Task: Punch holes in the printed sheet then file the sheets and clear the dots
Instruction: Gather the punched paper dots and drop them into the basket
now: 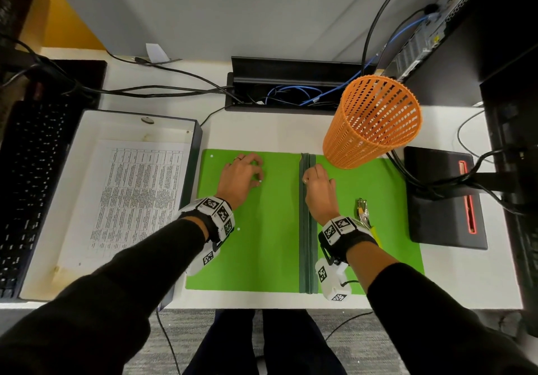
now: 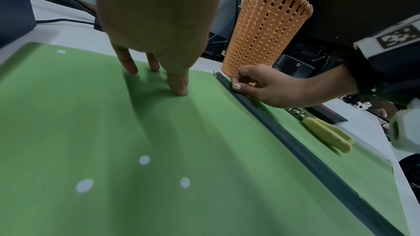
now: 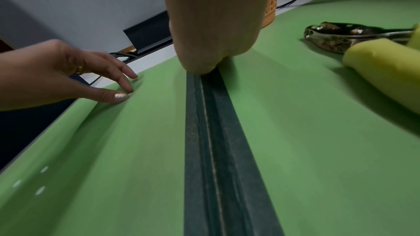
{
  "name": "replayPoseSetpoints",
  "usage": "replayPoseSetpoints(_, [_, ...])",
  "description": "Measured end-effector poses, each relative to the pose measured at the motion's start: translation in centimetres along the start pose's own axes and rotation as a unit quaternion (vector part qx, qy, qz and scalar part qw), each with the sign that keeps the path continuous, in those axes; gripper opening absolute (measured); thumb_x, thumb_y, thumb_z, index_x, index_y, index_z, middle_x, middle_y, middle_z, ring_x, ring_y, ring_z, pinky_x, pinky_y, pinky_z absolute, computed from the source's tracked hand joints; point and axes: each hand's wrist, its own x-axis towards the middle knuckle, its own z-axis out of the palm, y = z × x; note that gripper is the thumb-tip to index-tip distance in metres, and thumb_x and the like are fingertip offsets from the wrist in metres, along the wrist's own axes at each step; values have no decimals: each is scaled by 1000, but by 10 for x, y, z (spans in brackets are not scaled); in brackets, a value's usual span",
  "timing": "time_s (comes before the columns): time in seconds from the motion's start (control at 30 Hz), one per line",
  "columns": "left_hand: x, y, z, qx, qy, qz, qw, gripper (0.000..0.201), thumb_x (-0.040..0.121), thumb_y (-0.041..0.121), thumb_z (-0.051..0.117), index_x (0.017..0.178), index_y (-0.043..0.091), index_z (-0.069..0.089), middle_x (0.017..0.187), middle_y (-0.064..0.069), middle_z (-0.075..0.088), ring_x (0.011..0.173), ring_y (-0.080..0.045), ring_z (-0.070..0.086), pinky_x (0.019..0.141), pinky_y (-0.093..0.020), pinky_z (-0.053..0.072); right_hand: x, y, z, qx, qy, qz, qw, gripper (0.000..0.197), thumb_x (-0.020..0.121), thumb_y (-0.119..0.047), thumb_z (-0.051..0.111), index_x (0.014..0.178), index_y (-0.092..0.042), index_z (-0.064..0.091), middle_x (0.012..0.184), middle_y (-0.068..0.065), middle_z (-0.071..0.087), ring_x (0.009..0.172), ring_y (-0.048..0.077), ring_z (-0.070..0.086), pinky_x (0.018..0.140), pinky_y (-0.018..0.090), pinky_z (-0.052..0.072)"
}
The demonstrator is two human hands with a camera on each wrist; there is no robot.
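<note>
- While it lies opened flat on the white desk (image 1: 262,133), the green folder (image 1: 262,243) has its dark spine (image 1: 307,229) running down the middle, approx. centred in front of the person.
- White paper dots: one (image 1: 260,181) right at the left hand's fingertips, one (image 1: 239,229) by the left wrist, one (image 1: 211,156) near the folder's far-left corner; left wrist view shows three more (image 2: 144,160) on the left flap.
- Left hand (image 1: 241,178): on the left flap, fingers curled down w/ tips touching the green; thumb and forefinger meet at a dot. Can't tell if the dot is actually pinched.
- Right hand (image 1: 318,188): at the spine's far end, fingers curled in loosely, thumb tip pressing on the spine edge. Seems to hold nothing, though a small yellowish bit shows betw. the fingers in the left wrist view - can't tell what.
- Hole punch (image 1: 362,211), metal head w/ yellow handles, lies on the right flap just beside the right wrist.
- Printed sheet (image 1: 136,188) lies in the white tray (image 1: 87,130), left of the folder.
- Orange mesh basket (image 1: 372,121) stands upright, its base on the folder's far-right part.
- Black keyboard (image 1: 29,176) at far left; cables run along the desk's back.
</note>
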Motion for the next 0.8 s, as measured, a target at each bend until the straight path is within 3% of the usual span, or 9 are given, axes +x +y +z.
replayPoseSetpoints(0.3, [4,8,-2,30,3,10,999,5,78,16,73,83,16,73,127,9,50,114,-17,48,80,-32,44,0,1,5,3,15,0,1000,43,70,23,40,99,-7,54,105,11,51,98,26,49,75,31,25])
replayPoseSetpoints(0.47, [5,7,1,57,-11,24,998,6,80,17,71,86,15,71,128,7,45,117,-16,45,86,-34,44,0,1,6,0,15,1,1000,41,72,21,40,99,-7,53,105,11,51,98,25,49,75,30,25])
replayPoseSetpoints(0.6, [3,7,6,93,-23,43,995,8,81,8,68,86,14,67,130,4,41,119,-19,41,86,-37,42,0,1,6,-4,21,0,1000,35,75,19,42,96,-6,54,104,13,52,96,28,50,74,31,25])
replayPoseSetpoints(0.8, [8,1,6,99,-47,84,990,10,84,4,59,93,9,61,130,0,39,119,-20,38,87,-33,33,1,0,7,-9,15,-1,1000,33,77,17,45,99,-5,55,106,14,52,98,29,51,77,37,34])
